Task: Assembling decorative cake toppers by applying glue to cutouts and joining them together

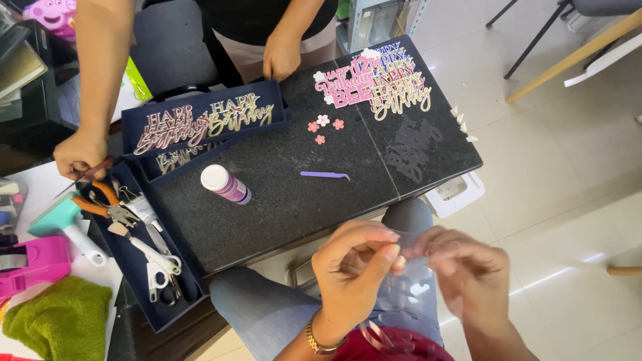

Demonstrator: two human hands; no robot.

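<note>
black foam board (301, 194) on lap, pale tiled floor (568, 167) beneath.

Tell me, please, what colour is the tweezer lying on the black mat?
Light purple tweezer, clearest in the head view.

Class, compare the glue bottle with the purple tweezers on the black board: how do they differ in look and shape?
The glue bottle is thick and round with a white cap and purple body; the tweezers are thin, flat and plain purple. The bottle lies slanted; the tweezers lie nearly level. Both rest loose on the black board, away from both hands.

clear glossy plastic film (409, 281), matt black foam board (301, 180)
</note>
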